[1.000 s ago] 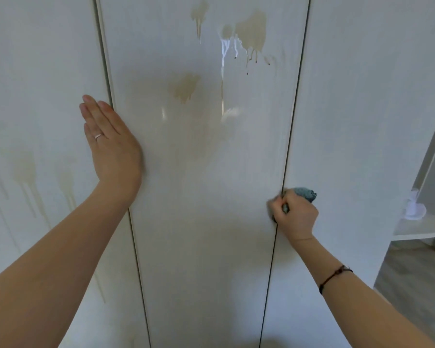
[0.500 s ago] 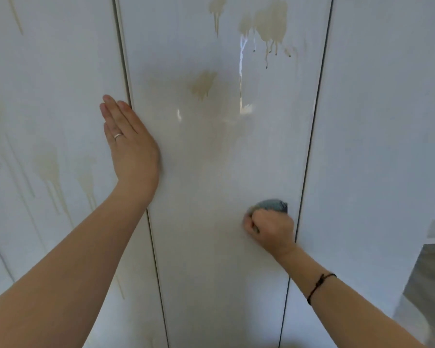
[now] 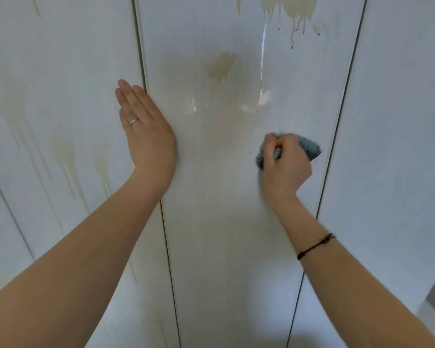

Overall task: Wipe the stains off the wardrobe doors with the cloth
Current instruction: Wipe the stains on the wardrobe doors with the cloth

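Cloth [image 3: 310,149], blue-grey, bunched into a small wad, gripped in the right hand [image 3: 285,169], whose fingers and thumb curl round it; one end sticks out past the knuckles to the right, a smaller bit shows under the fingertips to the left; pressed against the middle door [image 3: 224,234], on its right half, near the seam [image 3: 337,136] that parts it from the right door [image 3: 399,121]; hand and cloth slightly blurred. Left hand [image 3: 146,139], flat and wide, fingers straight and close together, holding nothing, palm on the wardrobe; it lies across the seam [image 3: 140,46] between the left door [image 3: 60,71] and the middle door, fingertips pointing up and a little left; plain ring [image 3: 134,121] on one finger. Dark cord bracelet [image 3: 315,246] round the right forearm, below the wrist. Both forearms bare, reaching in from the bottom edge. Stains, middle door: one pale brown smear [image 3: 221,66] above and between the two hands, well apart from the cloth; a larger beige blotch [image 3: 289,7] at the top edge with thin runs ending in dark drops; a faint tan haze over the area between the hands. Stains, left door: several pale yellowish drip trails [image 3: 65,154] running down, left of the left hand. Bright streak of glare [image 3: 263,46] down the middle door, above the cloth. Doors white and glossy, three in full view, with a further seam [image 3: 8,209] at far left
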Demonstrator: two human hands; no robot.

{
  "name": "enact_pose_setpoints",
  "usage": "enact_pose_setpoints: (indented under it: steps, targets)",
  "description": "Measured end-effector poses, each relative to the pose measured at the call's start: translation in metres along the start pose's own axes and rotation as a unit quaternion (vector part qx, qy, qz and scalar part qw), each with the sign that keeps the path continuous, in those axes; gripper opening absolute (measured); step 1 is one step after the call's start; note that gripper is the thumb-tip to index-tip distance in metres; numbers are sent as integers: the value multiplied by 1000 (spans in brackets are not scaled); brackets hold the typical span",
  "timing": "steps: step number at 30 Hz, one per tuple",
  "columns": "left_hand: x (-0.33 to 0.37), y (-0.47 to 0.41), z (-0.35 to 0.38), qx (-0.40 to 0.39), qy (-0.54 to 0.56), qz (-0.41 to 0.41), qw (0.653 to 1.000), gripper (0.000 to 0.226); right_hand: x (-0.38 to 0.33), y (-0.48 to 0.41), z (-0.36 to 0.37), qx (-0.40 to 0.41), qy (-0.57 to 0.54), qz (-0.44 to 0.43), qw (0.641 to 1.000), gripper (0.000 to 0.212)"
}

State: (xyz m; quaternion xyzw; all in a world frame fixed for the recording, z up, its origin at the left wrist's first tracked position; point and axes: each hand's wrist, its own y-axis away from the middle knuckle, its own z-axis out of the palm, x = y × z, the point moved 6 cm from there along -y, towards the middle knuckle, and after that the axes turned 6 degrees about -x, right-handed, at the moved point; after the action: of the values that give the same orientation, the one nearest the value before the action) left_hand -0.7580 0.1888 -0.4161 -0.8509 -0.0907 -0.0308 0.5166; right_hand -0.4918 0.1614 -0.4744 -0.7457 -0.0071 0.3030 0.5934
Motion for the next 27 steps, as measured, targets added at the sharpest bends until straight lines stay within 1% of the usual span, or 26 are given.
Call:
enact_pose_setpoints:
  steps: [1,3,4,6,8,9,11,13,15,17,18,19,20,22,25,27]
  targets:
    - [0,0,1,-6,-2,0,1000,62,-5,26,10,-4,11,-62,998,40]
    - [-1,1,0,-6,-7,0,1000,59,0,113,37,-58,53,-228,971,39]
    - [-1,0,1,-3,-7,6,1000,57,13,156,46,-96,76,-265,956,39]
    - [-2,1,0,-8,-11,21,1000,57,48,222,57,-179,102,-282,937,37]
    - [-5,2,-2,-11,-17,34,999,60,76,251,53,-227,102,-275,929,33]
    - [-7,4,-4,-13,-13,34,999,61,85,252,45,-233,104,-273,928,34]
    - [-8,4,-6,-8,-4,37,999,62,101,226,25,-228,115,-260,931,37]
    - [-8,5,-5,1,16,44,999,60,108,176,-5,-201,131,-212,947,36]
    - [-7,5,-4,2,34,39,999,59,109,115,-32,-150,139,-96,974,34]
    - [-8,5,-5,4,63,28,998,60,109,62,-54,-72,123,33,989,29]
    - [-8,5,-5,5,75,26,997,59,110,45,-59,-41,98,79,991,25]
    - [-9,5,-5,9,84,27,996,57,108,36,-61,-23,74,107,991,22]
    - [-10,6,-5,12,96,29,995,54,108,34,-61,-21,66,116,991,20]
    - [-11,6,-3,19,109,32,993,52,113,60,-53,-60,77,120,988,21]
    - [-5,6,-3,26,112,37,993,52,141,145,-41,-194,142,112,964,25]
    - [-1,7,-2,24,122,39,991,52,156,186,-42,-246,154,114,950,28]
